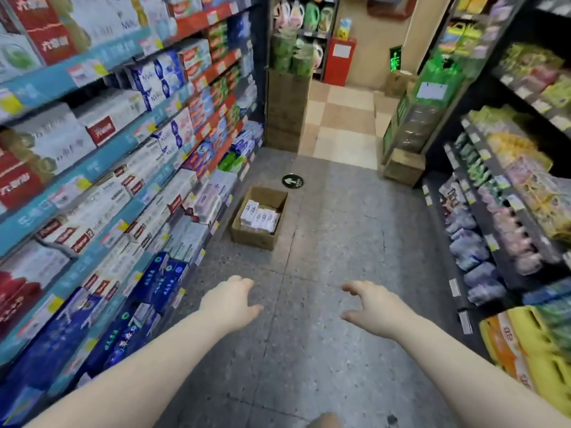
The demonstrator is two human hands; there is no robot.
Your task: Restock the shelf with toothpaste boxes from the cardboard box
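1. Two shelving runs flank the aisle. First, the shelf (pixel 92 168), left of the left hand (pixel 230 299): several tiers, packed tight with boxed goods (pixel 157 81) in white, red and blue, and price tags (pixel 81 74) along the blue and red rail edges. Print blurred, not readable.
2. Opposite shelving (pixel 509 196), right of the right hand (pixel 375 307): dark frame, stocked with soft packs in purple, green and yellow. Yellow-and-orange packs (pixel 525 350) sit on the lowest tier, beside the right forearm.
3. Floor (pixel 340 242): grey speckled stone under both hands, changing to tan and cream checked tiles far ahead of them.
4. Brown stack (pixel 285 109): far beyond the left hand, at the end of the shelf, with green-wrapped rolls on top.
5. Cardboard box (pixel 251 239): one, open-topped, standing on the floor ahead of the left hand and well apart from it, just beside the foot of the shelf.
6. Toothpaste boxes (pixel 259 216): white, lying flat in rows inside the cardboard box, towards the side nearer the hands. Count not determinable.
7. Left hand: empty, palm down, fingers loosely bent, thumb out towards the right hand. Held above the floor, touching nothing.
8. Right hand: empty, palm down, fingers spread and curved, thumb towards the left hand. Level with the left hand, bare floor between them.
9. Floor sticker (pixel 292 181): round, dark, with a white arrow, just beyond the cardboard box, ahead of both hands.
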